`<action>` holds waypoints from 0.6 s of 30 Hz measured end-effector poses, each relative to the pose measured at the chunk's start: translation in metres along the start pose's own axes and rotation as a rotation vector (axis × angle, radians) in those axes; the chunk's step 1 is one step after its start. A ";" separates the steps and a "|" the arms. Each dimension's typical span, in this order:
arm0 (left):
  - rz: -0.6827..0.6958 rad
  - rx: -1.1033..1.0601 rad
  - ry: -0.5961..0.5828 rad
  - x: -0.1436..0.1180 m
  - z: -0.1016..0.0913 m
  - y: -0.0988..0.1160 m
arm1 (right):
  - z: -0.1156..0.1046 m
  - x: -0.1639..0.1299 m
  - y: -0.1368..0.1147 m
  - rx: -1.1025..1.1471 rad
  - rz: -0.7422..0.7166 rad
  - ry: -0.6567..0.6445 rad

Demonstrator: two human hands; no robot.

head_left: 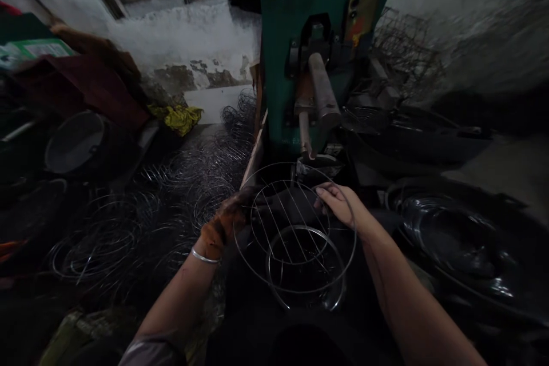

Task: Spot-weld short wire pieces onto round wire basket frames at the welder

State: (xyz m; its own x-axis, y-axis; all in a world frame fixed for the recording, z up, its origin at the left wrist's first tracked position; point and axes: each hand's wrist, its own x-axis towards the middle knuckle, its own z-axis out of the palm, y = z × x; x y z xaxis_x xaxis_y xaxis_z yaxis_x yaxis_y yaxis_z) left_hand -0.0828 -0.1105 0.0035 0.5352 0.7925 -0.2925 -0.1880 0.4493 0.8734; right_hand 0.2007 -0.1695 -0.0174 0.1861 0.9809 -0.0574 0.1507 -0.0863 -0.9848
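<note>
A round wire rack (pixel 290 222), with parallel bars inside an inner ring and a wider outer ring, is held low in front of me in the head view. At its left side is my left hand (pixel 234 211), in a worn glove with an orange-brown cuff; its fingers are dark and close round the rim, partly hidden. My right hand (pixel 337 201), bare, pinches the rack's right side between thumb and fingers. Beneath the rack, a thicker shiny wire hoop (pixel 305 229) shows over my dark lap. Whether it is joined to the rack I cannot tell.
A green machine (pixel 278 68) with a thick metal arm (pixel 322 88) stands straight ahead. Heaped wire rings (pixel 206 166) cover the floor at left, near a round pan (pixel 75 143). A coil of shiny wire (pixel 446 234) lies at right. Yellow cloth (pixel 182 119) sits by the wall.
</note>
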 end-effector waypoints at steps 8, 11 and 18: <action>0.139 -0.081 -0.088 -0.013 0.022 -0.003 | -0.001 0.020 0.018 0.003 -0.112 0.262; 0.157 -0.110 -0.065 -0.014 0.025 -0.014 | 0.002 0.032 0.028 -0.020 -0.122 0.319; 0.269 0.037 0.014 -0.035 0.021 -0.011 | 0.018 0.045 0.038 -0.035 -0.045 0.198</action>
State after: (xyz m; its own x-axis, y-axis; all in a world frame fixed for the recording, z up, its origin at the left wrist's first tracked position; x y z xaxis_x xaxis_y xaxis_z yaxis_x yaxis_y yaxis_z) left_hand -0.0826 -0.1519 0.0121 0.4585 0.8871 -0.0531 -0.2912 0.2064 0.9341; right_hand 0.1970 -0.1257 -0.0603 0.3650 0.9307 0.0232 0.1959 -0.0524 -0.9792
